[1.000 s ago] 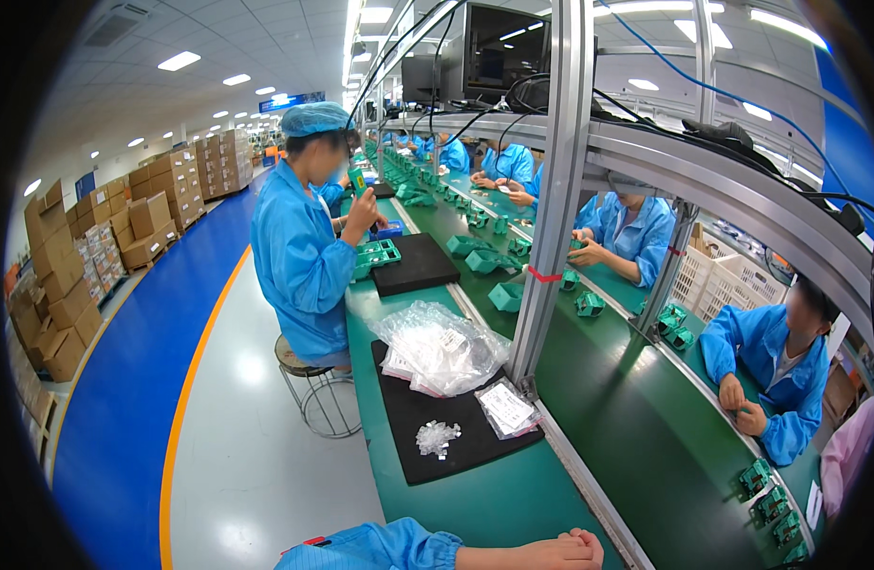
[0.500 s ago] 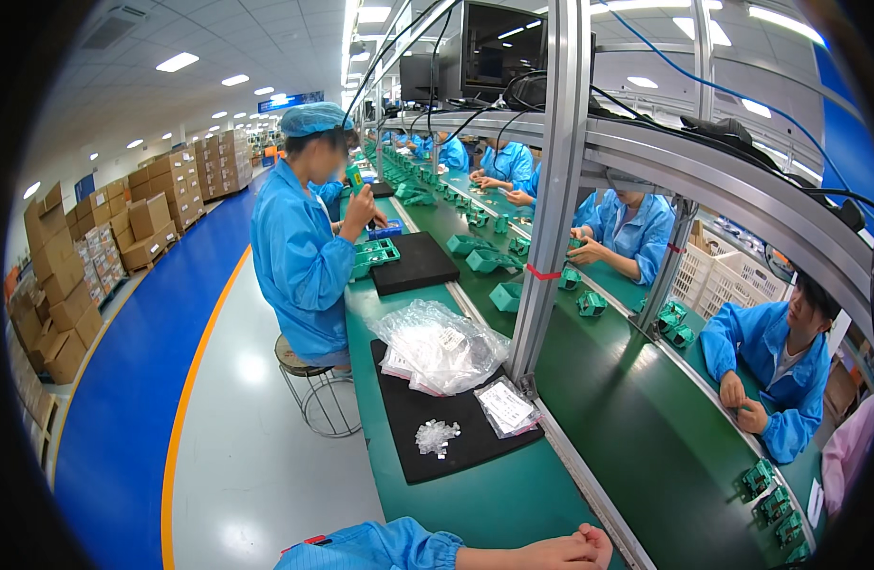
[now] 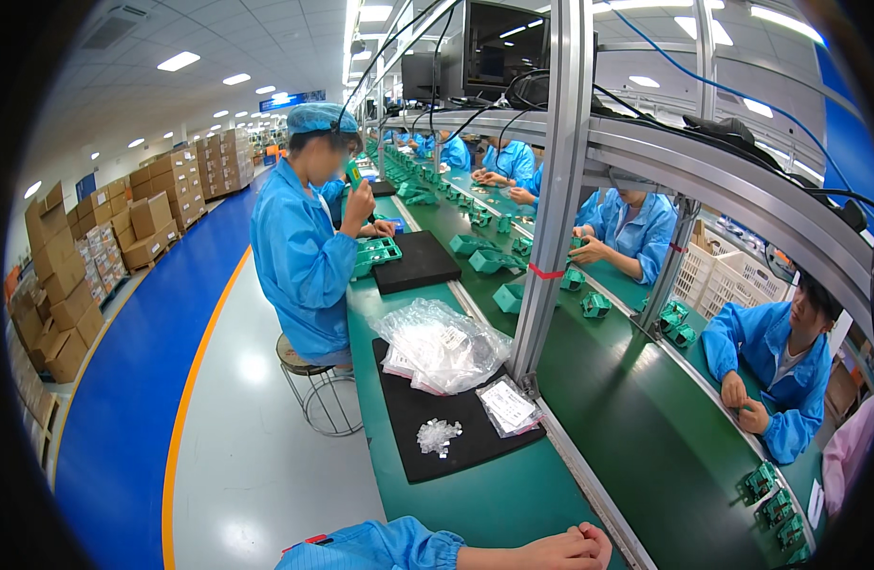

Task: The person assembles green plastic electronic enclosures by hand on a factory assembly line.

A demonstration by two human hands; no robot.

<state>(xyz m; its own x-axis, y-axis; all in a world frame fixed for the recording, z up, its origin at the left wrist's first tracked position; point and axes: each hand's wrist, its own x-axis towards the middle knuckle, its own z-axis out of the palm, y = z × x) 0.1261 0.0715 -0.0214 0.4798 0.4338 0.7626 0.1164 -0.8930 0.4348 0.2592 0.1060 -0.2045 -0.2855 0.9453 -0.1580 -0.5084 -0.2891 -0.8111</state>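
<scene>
Change: hands (image 3: 560, 549) stay put at the near edge of the green bench (image 3: 494, 503).
Hands: pressed together, empty.
Nearest: black rectangular foam mat (image 3: 456, 418), small heap of clear plastic parts (image 3: 438, 436).

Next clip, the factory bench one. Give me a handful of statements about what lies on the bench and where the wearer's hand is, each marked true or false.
1. A small pile of clear plastic parts lies on the black mat. True.
2. The crumpled clear plastic bags sit on the floor beside the stool. False: they rest on the far end of the mat, on the green bench.
3. One hand rests at the lower edge of the view, touching neither mat nor parts. True.
4. The seated co-worker on the stool wears a red coat. False: the coat and cap are blue.
5. A small flat clear bag lies at the mat's right edge. True.
</scene>
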